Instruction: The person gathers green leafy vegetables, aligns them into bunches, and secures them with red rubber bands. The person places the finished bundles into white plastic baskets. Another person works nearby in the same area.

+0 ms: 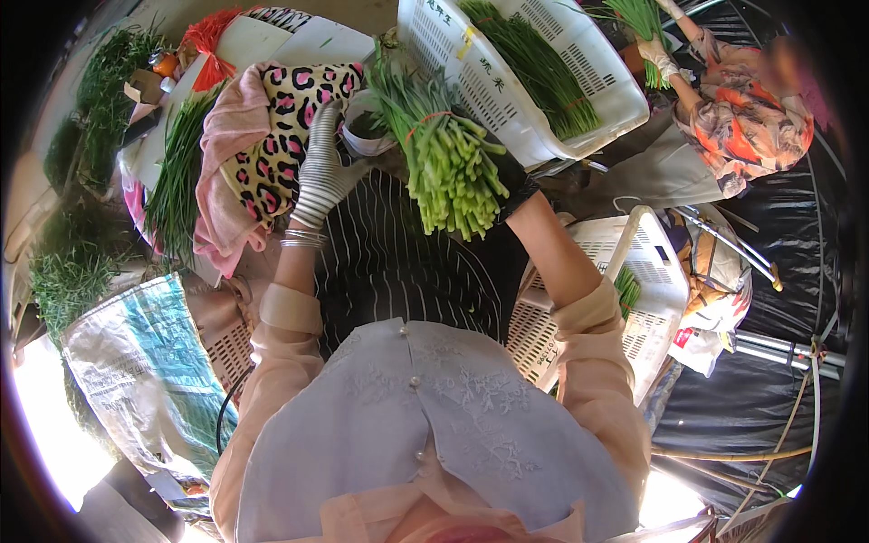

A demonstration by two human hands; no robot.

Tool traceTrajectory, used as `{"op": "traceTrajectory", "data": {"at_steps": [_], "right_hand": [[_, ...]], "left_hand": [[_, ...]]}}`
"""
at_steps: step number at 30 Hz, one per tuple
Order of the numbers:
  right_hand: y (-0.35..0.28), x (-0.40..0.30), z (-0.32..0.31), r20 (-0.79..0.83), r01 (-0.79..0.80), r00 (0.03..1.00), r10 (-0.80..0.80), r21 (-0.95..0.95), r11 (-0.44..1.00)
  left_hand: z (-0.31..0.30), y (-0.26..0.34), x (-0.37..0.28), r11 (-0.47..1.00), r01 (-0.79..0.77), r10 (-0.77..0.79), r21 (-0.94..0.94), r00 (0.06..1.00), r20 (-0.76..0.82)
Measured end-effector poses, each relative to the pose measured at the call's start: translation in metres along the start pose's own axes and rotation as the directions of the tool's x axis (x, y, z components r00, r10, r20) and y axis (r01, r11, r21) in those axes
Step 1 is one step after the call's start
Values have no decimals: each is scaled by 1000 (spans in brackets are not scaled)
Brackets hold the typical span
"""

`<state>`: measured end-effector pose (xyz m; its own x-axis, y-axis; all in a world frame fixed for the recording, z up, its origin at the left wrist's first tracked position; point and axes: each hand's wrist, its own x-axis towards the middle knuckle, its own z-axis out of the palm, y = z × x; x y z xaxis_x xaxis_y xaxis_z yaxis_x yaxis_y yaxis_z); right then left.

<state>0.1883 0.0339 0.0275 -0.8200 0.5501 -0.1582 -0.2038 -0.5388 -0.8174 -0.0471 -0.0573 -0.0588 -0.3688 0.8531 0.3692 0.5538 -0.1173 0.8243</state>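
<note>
My right hand (517,182), in a dark glove, grips a thick bunch of green chives (456,173) over my lap. The pale cut ends point towards me and the leaves point away. A red tie (429,123) goes round the bunch; most of my right fingers are hidden behind it. My left hand (324,166) wears a grey-and-white striped glove and holds nothing, its thumb spread from the fingers. Beside it are a leopard-print cloth (282,146) and a small white cup (366,129) with something dark inside. A black striped apron (387,265) covers my lap.
A white plastic crate (499,88) holds tied chives. Another white crate (652,271) stands by my right arm. Loose chives (182,170) and red ties (209,44) lie at left, near a woven sack (146,366). Another person (740,115) holds greens at upper right.
</note>
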Motion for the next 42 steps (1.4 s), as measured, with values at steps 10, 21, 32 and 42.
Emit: {"op": "traceTrajectory", "data": {"at_steps": [10, 21, 32, 42], "right_hand": [[-63, -20, -23, 291, -224, 932, 217, -11, 975], [-157, -75, 127, 605, 335, 613, -508, -781, -526], [-118, -48, 117, 285, 277, 784, -551, -956, -99], [-132, -20, 102, 482, 398, 599, -640, -872, -285]], "left_hand": [[25, 64, 38, 836, -536, 548, -118, 824, 142], [40, 94, 25, -402, 342, -29, -849, 922, 385], [43, 91, 29, 730, -104, -181, -675, 923, -339], [67, 85, 22, 831, -47, -196, -555, 908, -369]]}}
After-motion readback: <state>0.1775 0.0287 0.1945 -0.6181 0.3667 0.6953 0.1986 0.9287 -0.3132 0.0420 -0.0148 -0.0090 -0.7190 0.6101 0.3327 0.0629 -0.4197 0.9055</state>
